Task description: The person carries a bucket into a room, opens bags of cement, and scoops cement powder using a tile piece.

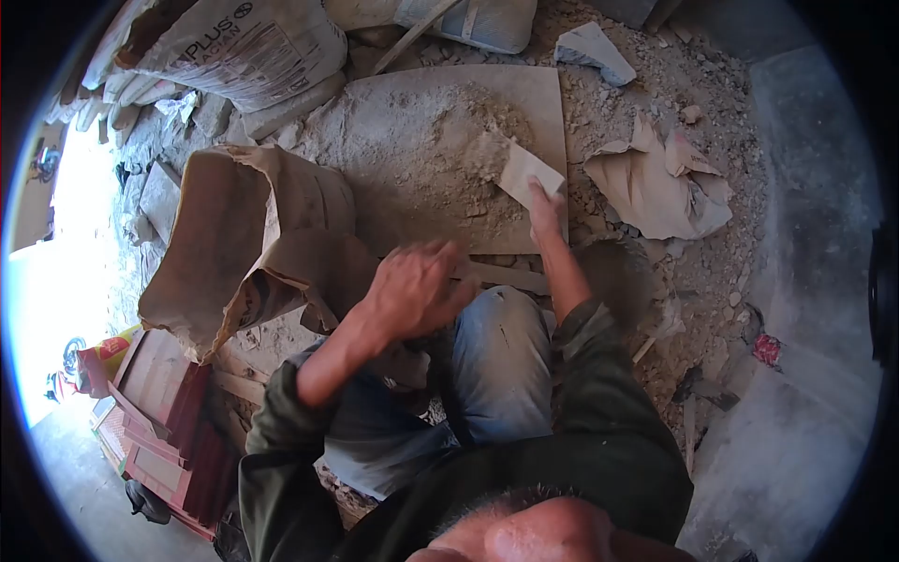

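My right hand (545,208) grips a flat, pale rectangular piece (524,174) by its near end. The piece's far edge meets a heap of grey-brown powder (440,140), which is spread over a flat board (552,103). Slightly blurred, my left hand (420,288) hangs in the air above my knee, between the board's near edge and a torn paper sack (323,201). Its fingers are loosely bent, with the thumb apart from them, and nothing shows in its grasp.
Printed sacks (253,56) stand at the back left. Crumpled brown paper (660,183) and a broken pale chunk (595,51) lie on rubble to the right. A dark round container (613,272) sits by my right forearm. Reddish-brown panels (164,403) are stacked at the left.
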Available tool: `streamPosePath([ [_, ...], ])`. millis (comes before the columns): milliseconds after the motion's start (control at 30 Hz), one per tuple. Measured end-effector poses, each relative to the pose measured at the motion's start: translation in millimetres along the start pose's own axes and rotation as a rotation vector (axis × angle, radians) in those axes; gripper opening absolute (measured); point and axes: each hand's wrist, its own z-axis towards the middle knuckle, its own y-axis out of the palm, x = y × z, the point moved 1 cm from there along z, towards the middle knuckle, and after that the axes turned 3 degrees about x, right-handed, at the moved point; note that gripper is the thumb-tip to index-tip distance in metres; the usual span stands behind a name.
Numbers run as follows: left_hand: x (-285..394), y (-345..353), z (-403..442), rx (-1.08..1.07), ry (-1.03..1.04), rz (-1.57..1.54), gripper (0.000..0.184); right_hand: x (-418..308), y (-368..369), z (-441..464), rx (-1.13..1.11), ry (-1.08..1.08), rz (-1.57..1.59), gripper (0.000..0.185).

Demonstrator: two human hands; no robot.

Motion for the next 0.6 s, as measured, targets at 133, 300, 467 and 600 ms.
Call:
streamPosePath([
  [133, 12.5, -25.7, -30.0, -0.027, 0.038, -0.018, 0.040, -30.5, -5.7, 19.9, 0.027, -0.119, -0.459, 0.035],
  [300, 12.6, -30.5, -39.4, -0.076, 0.010, -0.090, 0.042, -23.5, -46.9, 73.7, 0.072, -0.022, -0.060, 0.035],
  [467, 14.7, -11.6, -41.2, -0.115, 0.035, 0.046, 0.044, 32.4, -3.9, 88.8, 0.073, 0.204, -0.051, 0.030],
  [600, 14.4, -8.0, -41.4, -0.102, 0.008, 0.085, 0.043, 14.4, 3.3, 70.0, -0.079, 0.166, 0.068, 0.035],
])
